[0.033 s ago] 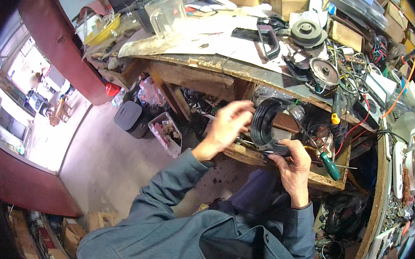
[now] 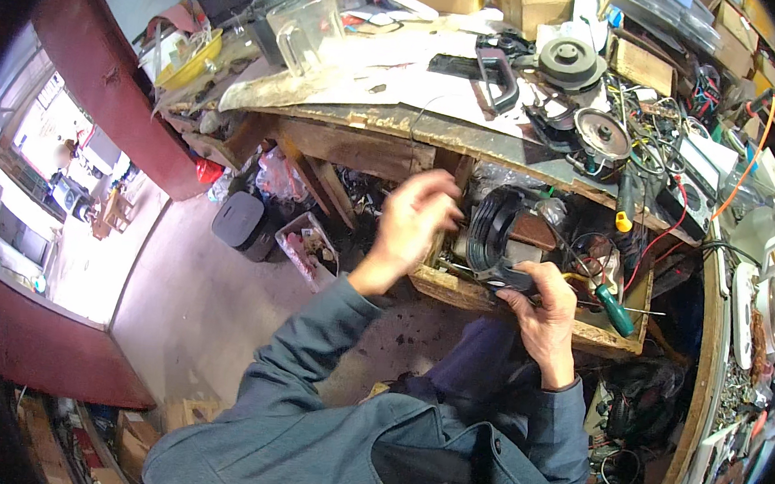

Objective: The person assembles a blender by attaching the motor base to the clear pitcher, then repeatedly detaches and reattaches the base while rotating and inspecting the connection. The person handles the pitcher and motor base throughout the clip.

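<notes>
A black ribbed round housing (image 2: 492, 225), like a ring with a hollow middle, is held upright over an open wooden drawer (image 2: 457, 290). My right hand (image 2: 544, 313) grips its lower edge between thumb and fingers. To the left of the housing, my left hand (image 2: 410, 230) is raised, its fingers loosely apart and partly blurred by motion. Nothing shows in it, and it does not touch the housing. Behind the housing sits a brown block (image 2: 536, 230) in the drawer. A green-handled screwdriver (image 2: 616, 310) lies across the drawer's front right edge.
Above the drawer is a cluttered workbench (image 2: 372, 102) with a black-handled tool (image 2: 496, 81), a grey round part (image 2: 569, 62), a second round metal part (image 2: 602, 134) and tangled wires. A dark bin (image 2: 243, 225) and a white box (image 2: 309, 246) stand on the floor at left.
My left hand has moved left and slightly away from the black housing. My right hand keeps its grip on the housing, which has barely shifted.
</notes>
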`<state>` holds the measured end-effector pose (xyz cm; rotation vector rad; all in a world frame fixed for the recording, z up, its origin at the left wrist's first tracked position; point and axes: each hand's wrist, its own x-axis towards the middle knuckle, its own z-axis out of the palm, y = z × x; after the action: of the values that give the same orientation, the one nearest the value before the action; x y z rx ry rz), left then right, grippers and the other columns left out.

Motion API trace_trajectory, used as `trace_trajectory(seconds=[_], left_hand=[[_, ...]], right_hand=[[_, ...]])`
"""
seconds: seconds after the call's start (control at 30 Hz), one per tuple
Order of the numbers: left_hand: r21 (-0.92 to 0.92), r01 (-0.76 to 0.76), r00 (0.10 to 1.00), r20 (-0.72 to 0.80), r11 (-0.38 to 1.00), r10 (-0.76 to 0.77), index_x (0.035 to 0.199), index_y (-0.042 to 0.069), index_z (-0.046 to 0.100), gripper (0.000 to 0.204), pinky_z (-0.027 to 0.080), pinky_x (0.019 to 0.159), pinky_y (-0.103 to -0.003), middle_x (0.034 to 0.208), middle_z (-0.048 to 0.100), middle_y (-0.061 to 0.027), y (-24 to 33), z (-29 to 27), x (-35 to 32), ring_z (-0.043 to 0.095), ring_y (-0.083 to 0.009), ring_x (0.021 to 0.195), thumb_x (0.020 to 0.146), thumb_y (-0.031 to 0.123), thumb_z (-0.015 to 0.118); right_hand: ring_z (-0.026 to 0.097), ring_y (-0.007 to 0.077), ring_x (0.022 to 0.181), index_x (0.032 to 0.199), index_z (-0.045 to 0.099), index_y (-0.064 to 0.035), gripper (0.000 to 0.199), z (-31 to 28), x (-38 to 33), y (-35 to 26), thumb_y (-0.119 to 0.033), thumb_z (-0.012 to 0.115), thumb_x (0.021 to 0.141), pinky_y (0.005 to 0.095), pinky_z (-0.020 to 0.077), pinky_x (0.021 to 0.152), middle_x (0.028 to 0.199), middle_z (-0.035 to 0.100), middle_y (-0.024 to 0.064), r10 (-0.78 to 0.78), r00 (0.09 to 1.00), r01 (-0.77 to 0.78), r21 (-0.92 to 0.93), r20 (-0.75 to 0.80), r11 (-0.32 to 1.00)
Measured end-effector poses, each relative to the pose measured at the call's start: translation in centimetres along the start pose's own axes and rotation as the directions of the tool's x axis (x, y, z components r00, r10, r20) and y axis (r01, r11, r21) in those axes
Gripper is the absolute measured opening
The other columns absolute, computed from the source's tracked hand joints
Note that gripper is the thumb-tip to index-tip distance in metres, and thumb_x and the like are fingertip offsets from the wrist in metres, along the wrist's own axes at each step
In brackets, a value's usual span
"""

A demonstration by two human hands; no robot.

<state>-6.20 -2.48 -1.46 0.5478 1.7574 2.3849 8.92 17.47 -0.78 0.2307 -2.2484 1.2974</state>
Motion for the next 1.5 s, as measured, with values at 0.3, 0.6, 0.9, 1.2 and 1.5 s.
trace_trajectory(seconds=[0.3,0.6,0.9,1.2,1.5], left_hand=[[0.484,-0.293,0.566,-0.608,0.825,0.558,0.112,-0.003,0.06,0.05,0.051,0.079,-0.035,0.101,0.065,-0.0114,14.8,-17.0,19.9,0.06,-0.0199,0.082,0.073,0.017,0.083],[0.461,0.44,0.862,-0.457,0.771,-0.219,0.083,0.015,0.064,0.024,0.052,0.082,-0.054,0.073,0.068,-0.0023,21.3,-20.9,23.1,0.065,-0.0185,0.07,0.08,0.031,0.081],[0.238,0.314,0.896,-0.394,0.919,-0.204,0.071,0.013,0.055,0.024,0.061,0.071,-0.061,0.056,0.046,-0.0014,15.3,-17.5,20.2,0.059,-0.0191,0.061,0.089,0.021,0.068],[0.064,-0.092,0.98,-0.17,0.994,0.102,0.062,0.012,0.045,0.033,0.062,0.067,-0.052,0.054,0.041,0.0005,15.6,-14.6,8.6,0.046,-0.0139,0.048,0.094,0.012,0.055],[-0.385,-0.123,0.948,0.225,0.915,0.223,0.058,0.015,0.032,0.046,0.036,0.034,-0.025,0.049,0.026,0.0012,19.9,-10.5,-6.0,0.03,-0.0112,0.051,0.1,0.02,0.051]], right_hand=[[0.065,0.0316,0.079,0.112,0.066,-0.0085,0.04,0.3,0.7,-0.4,-0.013,0.083,0.076,0.0394,0.0515,0.068,0.09,0.061,0.0114,-0.021,0.996,0.032,-0.13,0.087,0.991],[0.062,0.0366,0.081,0.113,0.064,-0.0121,0.035,-0.2,0.5,0.0,-0.019,0.078,0.082,0.0446,0.0507,0.068,0.089,0.057,0.0124,0.014,0.988,0.014,-0.178,0.155,0.984],[0.066,0.0337,0.077,0.116,0.066,-0.0176,0.027,0.8,0.1,0.9,-0.017,0.068,0.089,0.0439,0.0532,0.066,0.088,0.062,0.0107,0.027,0.995,0.008,-0.336,0.1,0.942],[0.066,0.0367,0.09,0.125,0.065,-0.0164,0.04,0.1,0.3,1.0,-0.028,0.067,0.087,0.0462,0.0547,0.08,0.095,0.066,0.0172,0.064,0.997,-0.053,-0.228,0.041,0.972],[0.069,0.0333,0.101,0.12,0.068,-0.0029,0.042,-0.5,0.5,1.0,-0.029,0.075,0.088,0.0399,0.0528,0.09,0.108,0.071,0.019,0.093,0.995,-0.093,0.008,-0.033,0.996]])
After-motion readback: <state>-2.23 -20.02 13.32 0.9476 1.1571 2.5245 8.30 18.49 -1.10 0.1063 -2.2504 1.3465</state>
